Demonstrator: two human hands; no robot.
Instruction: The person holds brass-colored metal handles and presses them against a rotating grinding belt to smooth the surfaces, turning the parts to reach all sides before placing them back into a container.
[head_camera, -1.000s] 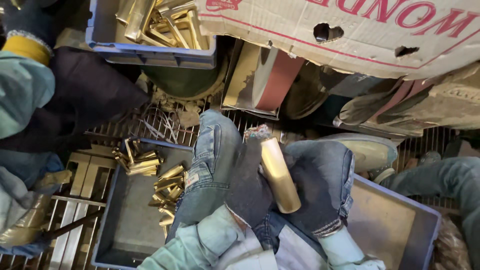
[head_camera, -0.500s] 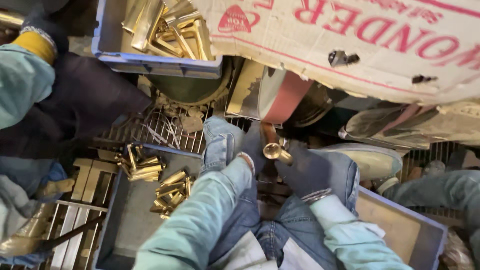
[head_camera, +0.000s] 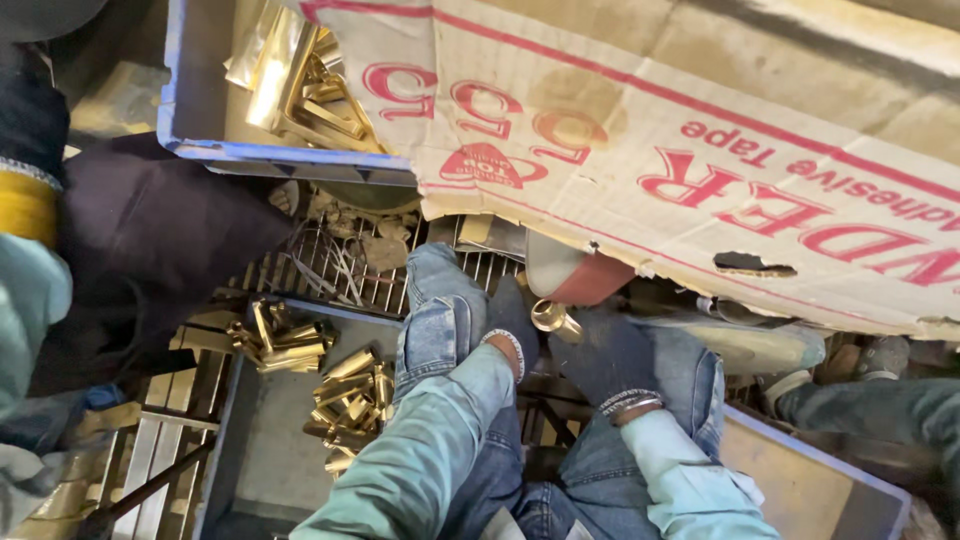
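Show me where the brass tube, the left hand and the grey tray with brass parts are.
brass tube (head_camera: 550, 318), head view, on its open round end.
left hand (head_camera: 512, 315), head view, on the back of the dark glove.
grey tray (head_camera: 268, 465), head view, on its bare floor below the brass parts.

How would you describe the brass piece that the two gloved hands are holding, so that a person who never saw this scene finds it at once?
Start at the big cardboard box with red print across the top, then drop to its lower edge near the middle. There two dark-gloved hands, left hand and right hand, meet above denim knees around a short brass tube. Unlike the brass pieces heaped in the grey tray to its left, it is single and held.
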